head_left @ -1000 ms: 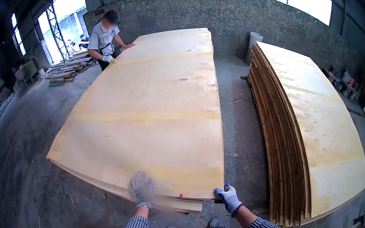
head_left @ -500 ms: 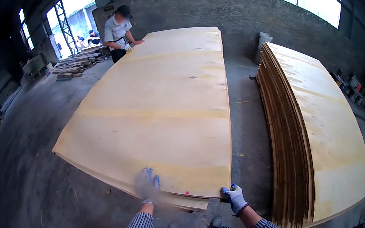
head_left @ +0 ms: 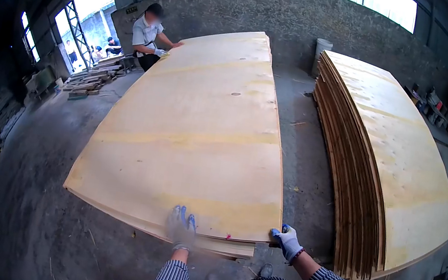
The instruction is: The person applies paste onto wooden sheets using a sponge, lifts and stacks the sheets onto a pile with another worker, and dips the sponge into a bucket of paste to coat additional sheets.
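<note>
A large pale wood sheet (head_left: pixel 190 135) lies on top of a stack in front of me. My left hand (head_left: pixel 182 228), in a white glove with blue fingertips, rests flat near the sheet's front edge, its fingers spread and a little blurred. At the near right corner, my right hand (head_left: pixel 287 242), gloved the same way, has its fingers closed on the sheet's edge. Sheet edges show below the top one, just beside my left hand. A co-worker (head_left: pixel 148 37) stands at the far left side with both hands at the sheet's edge.
A second tall stack of sheets (head_left: pixel 403 165) stands to the right, across a strip of concrete floor (head_left: pixel 303 168). Behind it is a white bucket (head_left: pixel 322 53). Loose boards (head_left: pixel 92 81) lie on the floor at the back left, near a doorway with several people outside.
The view has shifted, so the stacks appear slightly farther right. My left hand has moved a little right along the sheet. The co-worker leans lower over the far edge.
</note>
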A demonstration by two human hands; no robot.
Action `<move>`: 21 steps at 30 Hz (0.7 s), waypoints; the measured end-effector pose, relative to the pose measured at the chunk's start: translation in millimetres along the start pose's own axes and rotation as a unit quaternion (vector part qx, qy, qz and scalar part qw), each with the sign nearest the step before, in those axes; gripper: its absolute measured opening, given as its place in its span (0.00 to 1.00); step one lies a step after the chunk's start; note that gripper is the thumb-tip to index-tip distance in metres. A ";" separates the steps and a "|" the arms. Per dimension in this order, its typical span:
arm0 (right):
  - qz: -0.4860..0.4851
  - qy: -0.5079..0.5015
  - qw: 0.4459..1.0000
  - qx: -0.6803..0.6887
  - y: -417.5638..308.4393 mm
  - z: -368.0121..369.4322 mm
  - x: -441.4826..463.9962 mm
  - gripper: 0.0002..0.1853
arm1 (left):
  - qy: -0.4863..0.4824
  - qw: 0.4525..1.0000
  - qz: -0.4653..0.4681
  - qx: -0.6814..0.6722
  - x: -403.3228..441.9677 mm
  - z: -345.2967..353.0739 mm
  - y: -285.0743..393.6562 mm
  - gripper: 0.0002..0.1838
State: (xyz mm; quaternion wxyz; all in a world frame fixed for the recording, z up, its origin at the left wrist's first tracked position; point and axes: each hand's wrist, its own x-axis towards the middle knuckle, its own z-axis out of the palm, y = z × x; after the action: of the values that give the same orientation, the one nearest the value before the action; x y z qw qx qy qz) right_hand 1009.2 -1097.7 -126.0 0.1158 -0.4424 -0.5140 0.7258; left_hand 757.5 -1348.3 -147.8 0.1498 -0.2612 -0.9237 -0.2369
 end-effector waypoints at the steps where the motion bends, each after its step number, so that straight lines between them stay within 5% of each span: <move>1: -0.001 -0.002 1.000 0.001 0.7 -0.5 0.7 0.16 | 0.005 1.000 0.004 0.007 -0.5 2.3 -1.4 0.24; 21: -0.021 0.016 1.000 0.008 4.3 1.4 3.0 0.12 | 0.013 1.000 -0.004 -0.012 -2.5 4.9 -3.9 0.23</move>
State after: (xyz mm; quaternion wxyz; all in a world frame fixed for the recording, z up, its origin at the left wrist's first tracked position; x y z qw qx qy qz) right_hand 1007.7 -1098.7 -131.1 0.1425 -0.4425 -0.5156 0.7198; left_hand 756.6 -1349.7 -154.3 0.1580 -0.2562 -0.9198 -0.2518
